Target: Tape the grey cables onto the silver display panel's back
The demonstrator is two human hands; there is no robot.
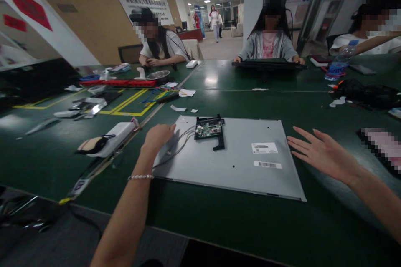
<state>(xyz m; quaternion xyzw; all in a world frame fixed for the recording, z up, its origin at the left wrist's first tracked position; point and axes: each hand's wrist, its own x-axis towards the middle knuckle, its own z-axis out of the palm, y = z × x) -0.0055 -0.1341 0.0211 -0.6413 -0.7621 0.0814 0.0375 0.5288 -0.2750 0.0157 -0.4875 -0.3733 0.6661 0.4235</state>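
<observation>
A flat grey metal panel (238,162) lies on the dark green table (219,221) in front of me. A small green circuit board in a black bracket (210,129) sits near the panel's far edge, with grey wires (178,144) running left from it. My left hand (157,137) rests on the panel's left edge over the wires, fingers curled; what they grip, if anything, is hidden. My right hand (321,152) hovers just off the panel's right edge, fingers spread, holding nothing. Two white labels (265,148) are stuck on the panel's right half.
A white device with a black part (105,142) lies left of the panel. Tools, a red tray (119,83) and a metal bowl (158,75) sit at the far left. Three people sit across the table; one holds a black panel (267,64). A water bottle (340,63) stands at the right.
</observation>
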